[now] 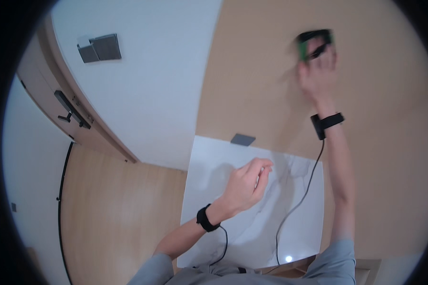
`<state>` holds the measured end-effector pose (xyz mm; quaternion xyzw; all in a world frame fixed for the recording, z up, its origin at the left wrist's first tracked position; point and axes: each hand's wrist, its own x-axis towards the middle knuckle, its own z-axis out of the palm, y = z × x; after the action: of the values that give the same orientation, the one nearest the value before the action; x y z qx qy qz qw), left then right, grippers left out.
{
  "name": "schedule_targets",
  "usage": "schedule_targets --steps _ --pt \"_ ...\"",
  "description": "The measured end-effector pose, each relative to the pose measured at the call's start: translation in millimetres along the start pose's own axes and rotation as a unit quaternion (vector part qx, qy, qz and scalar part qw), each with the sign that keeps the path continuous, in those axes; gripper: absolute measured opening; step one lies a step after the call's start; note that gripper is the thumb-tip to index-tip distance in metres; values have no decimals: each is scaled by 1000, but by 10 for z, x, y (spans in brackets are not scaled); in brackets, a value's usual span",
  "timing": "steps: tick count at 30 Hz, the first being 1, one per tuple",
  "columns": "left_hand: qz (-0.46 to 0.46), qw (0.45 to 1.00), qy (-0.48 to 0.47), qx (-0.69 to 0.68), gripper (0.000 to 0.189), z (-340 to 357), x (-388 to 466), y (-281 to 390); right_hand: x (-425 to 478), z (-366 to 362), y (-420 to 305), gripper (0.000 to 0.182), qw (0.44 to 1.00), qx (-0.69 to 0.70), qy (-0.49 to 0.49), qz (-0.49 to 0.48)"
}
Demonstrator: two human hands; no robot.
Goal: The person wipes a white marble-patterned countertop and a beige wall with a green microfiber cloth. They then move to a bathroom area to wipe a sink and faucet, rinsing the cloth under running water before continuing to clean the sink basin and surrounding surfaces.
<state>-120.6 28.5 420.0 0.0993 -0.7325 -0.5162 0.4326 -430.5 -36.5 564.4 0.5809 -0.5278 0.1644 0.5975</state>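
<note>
My right hand (319, 73) is stretched far forward against the beige panel, blurred. It is on a black and green object (302, 48) whose kind I cannot tell; its fingers overlap it, and whether they grip it is unclear. My left hand (246, 183) is raised over the white marble-patterned tabletop (299, 228), fingers curled with the tips near the thumb, and nothing shows in it. Each wrist wears a black strap with a thin black cable running back towards my body.
A small grey plate (243, 139) sits where the tabletop meets the beige panel (249, 89). Grey switch plates (107, 47) are on the white wall at the left. Beyond it stands a door with a black handle (71, 108), above a wooden floor (117, 213).
</note>
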Motion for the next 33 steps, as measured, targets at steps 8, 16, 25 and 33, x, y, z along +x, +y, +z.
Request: schedule_targets --steps 8,16,25,33 --pt "17 999 13 -42 13 25 -42 164 2166 -397 684 52 972 -140 165 97" --pt "25 998 52 -36 13 -13 -7 294 2474 -189 -550 58 996 55 41 -60" --pt "31 997 65 10 12 -61 -173 275 1221 19 -1001 60 893 101 -162 -407" --pt "40 995 93 -23 10 68 -83 35 3045 -438 389 56 985 -25 86 -145"
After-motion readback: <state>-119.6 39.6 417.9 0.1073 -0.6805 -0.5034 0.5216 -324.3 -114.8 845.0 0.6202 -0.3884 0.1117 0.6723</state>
